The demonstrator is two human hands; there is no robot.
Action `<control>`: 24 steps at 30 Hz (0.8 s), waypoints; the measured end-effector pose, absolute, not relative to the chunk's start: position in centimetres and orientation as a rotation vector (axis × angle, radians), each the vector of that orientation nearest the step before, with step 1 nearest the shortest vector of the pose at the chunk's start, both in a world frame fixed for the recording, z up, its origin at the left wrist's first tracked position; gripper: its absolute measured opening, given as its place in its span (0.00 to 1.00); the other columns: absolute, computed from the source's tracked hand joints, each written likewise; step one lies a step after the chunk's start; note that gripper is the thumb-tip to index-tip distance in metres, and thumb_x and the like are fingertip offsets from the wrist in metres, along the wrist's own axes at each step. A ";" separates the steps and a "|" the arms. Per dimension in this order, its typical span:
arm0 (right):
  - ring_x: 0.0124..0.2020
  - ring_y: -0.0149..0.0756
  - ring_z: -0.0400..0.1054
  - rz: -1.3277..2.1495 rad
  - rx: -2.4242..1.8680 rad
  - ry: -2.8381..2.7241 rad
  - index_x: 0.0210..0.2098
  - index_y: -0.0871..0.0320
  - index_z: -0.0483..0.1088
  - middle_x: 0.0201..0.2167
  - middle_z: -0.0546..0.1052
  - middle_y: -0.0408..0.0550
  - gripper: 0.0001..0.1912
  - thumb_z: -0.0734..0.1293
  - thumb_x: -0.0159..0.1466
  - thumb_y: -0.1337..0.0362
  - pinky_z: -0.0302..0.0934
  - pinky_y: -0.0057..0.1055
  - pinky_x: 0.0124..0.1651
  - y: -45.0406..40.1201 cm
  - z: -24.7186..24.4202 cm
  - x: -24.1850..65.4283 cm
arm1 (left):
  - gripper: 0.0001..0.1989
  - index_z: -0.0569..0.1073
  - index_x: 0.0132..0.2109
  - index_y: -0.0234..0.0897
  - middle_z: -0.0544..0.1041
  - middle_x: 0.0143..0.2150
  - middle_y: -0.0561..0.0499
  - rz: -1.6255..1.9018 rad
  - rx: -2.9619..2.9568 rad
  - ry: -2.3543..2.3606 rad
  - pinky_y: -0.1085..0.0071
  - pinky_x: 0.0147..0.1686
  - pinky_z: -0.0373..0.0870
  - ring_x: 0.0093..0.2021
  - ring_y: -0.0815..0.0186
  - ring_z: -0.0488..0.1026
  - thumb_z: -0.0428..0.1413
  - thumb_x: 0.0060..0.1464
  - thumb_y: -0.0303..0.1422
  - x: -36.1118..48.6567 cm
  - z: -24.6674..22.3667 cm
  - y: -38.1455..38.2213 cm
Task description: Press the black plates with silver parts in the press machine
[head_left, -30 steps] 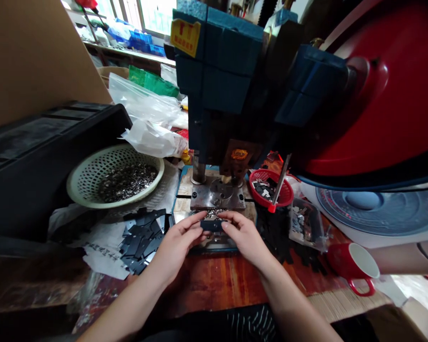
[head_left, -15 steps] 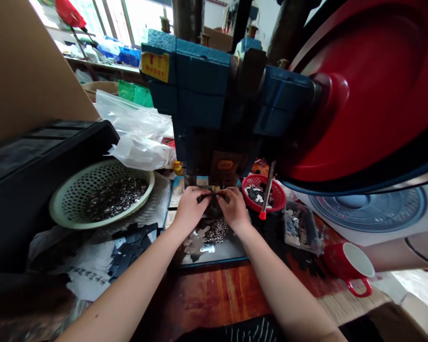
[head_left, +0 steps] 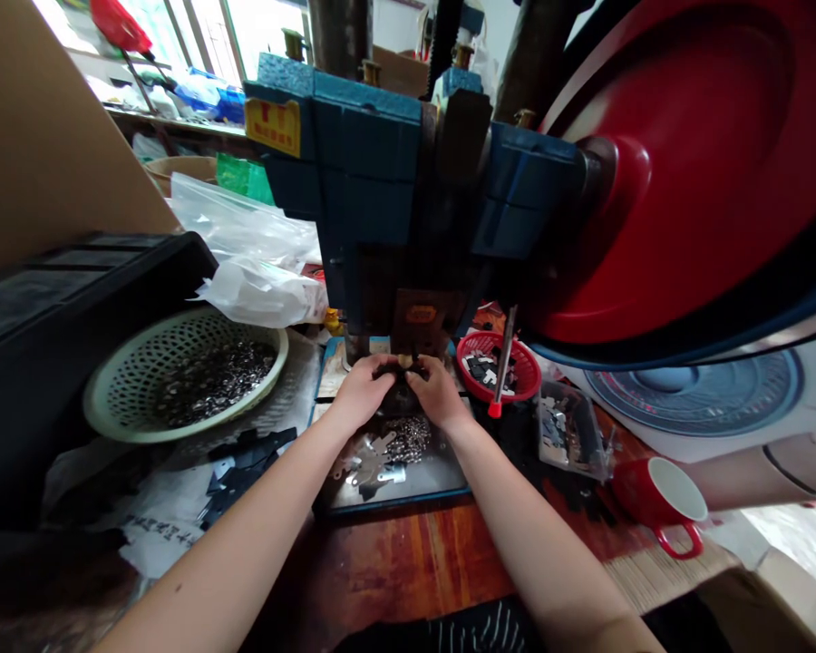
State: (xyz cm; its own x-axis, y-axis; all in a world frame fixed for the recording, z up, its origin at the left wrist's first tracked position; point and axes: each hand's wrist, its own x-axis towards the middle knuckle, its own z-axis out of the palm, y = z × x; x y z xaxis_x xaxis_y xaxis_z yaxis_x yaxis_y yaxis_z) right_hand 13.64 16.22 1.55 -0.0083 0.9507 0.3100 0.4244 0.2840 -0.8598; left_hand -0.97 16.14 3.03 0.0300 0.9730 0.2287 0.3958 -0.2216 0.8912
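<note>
Both hands are at the die under the head of a blue press (head_left: 374,136). My left hand (head_left: 365,392) reaches in from the left, its thumb and fingers pressed together at the die. From the right, my right hand (head_left: 438,390) pinches at the same spot, close to the left fingertips. Whatever lies between the fingers is too small and dark to make out. Just below the hands, a heap of small shiny metal parts (head_left: 408,439) lies on the press's metal plate (head_left: 422,485), with several flat silver pieces (head_left: 374,461) beside it.
At left stands a pale green basket (head_left: 109,399) of small metal parts, near dark flat plates (head_left: 241,467). On the right are a red basket (head_left: 531,381), a clear box (head_left: 595,467) of pieces, a red mug (head_left: 643,494) and a large red flywheel (head_left: 707,181). A metal lever (head_left: 506,354) hangs beside the red basket.
The view has shifted slightly, so most things appear a little further left. My hands stay at the die, and the left fingers have edged closer in around it.
</note>
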 end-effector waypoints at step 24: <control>0.41 0.39 0.64 0.048 -1.224 -2.243 0.41 0.52 0.73 0.35 0.75 0.47 0.08 0.64 0.64 0.67 0.59 0.40 0.50 0.8 -2.5 19.5 | 0.11 0.78 0.44 0.49 0.78 0.42 0.48 0.995 2.456 1.512 0.59 0.45 0.64 0.43 0.57 0.72 0.58 0.53 0.32 -6.3 -2.6 0.7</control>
